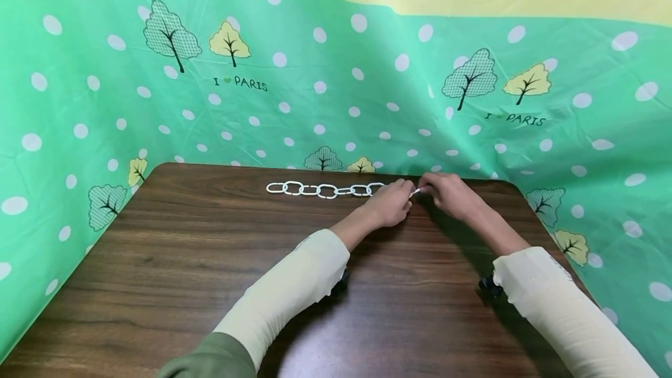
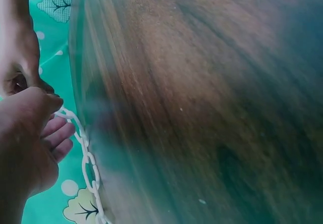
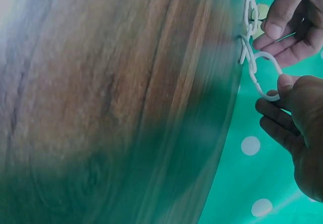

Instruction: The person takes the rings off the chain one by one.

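Observation:
A chain of white plastic links (image 1: 326, 191) lies along the far edge of the wooden table. My right hand (image 1: 448, 194) pinches the link (image 3: 267, 97) at its right end between thumb and fingers, tilted up off the table. In the right wrist view this link hangs together with the chain's neighbouring links (image 3: 247, 47). Just left of it is my left hand (image 1: 391, 203), its fingers loosely bent beside the end link; I see nothing between them in the right wrist view. The left wrist view shows the chain (image 2: 86, 158) running down from below the left thumb.
The dark wood-grain table (image 1: 210, 284) has its back edge just behind the chain. A green dotted cloth (image 1: 315, 104) with printed trees hangs around the back and sides.

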`<act>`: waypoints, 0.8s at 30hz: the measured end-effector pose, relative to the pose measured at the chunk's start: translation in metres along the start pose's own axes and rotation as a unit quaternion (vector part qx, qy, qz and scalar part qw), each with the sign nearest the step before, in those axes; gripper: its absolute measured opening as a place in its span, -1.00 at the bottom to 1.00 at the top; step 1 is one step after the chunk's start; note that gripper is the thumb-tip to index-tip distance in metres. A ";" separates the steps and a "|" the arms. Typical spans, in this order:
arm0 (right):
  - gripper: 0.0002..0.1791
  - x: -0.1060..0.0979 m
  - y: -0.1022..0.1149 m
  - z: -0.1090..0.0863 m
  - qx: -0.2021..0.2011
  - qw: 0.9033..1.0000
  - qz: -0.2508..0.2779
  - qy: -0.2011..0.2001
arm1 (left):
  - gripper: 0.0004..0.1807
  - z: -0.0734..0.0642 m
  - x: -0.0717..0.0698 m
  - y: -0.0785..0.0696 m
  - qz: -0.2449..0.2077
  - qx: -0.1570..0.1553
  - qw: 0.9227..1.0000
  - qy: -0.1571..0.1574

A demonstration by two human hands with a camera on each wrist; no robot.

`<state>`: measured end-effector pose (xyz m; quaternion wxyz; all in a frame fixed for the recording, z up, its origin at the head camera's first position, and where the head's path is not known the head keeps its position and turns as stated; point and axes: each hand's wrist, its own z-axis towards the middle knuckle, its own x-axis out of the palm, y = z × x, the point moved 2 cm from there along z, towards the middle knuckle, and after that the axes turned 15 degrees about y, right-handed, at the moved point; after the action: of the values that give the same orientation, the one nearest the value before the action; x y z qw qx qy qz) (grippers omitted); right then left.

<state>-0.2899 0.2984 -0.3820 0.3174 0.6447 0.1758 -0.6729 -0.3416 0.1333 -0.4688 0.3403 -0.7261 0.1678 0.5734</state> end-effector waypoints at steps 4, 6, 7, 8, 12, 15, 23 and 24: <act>-0.89 -0.001 0.007 0.004 0.001 1.000 0.009 -0.010 | -0.74 0.006 0.005 0.016 0.004 0.008 0.999 -0.041; -0.90 0.000 0.011 0.005 0.001 1.000 0.012 -0.016 | -0.75 0.003 0.004 0.019 -0.001 0.005 0.998 -0.056; -0.91 0.001 0.013 0.006 0.002 1.000 0.014 -0.017 | -0.76 0.000 0.003 0.020 -0.009 0.004 0.998 -0.061; -0.92 0.001 0.014 0.007 0.003 1.000 0.016 -0.018 | -0.77 -0.003 0.001 0.020 -0.019 0.003 0.998 -0.065; -0.92 0.005 0.021 0.009 0.011 0.999 0.026 -0.017 | -0.82 -0.024 -0.011 0.011 -0.040 -0.024 0.996 -0.073; -0.92 0.006 0.024 0.010 0.017 0.999 0.033 -0.016 | -0.85 -0.029 -0.013 0.013 -0.058 -0.030 0.995 -0.076; -0.92 0.010 0.032 0.013 0.012 0.999 0.038 -0.034 | -0.91 -0.019 -0.003 0.038 -0.058 0.003 0.995 -0.087; -0.92 0.011 0.033 0.013 0.009 0.999 0.038 -0.038 | -0.91 -0.028 -0.008 0.031 -0.052 0.000 0.995 -0.090</act>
<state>-0.2780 0.2635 -0.3856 0.3434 0.6276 0.1329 -0.6860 -0.3431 0.0909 -0.4670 0.3833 -0.6793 0.0990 0.6180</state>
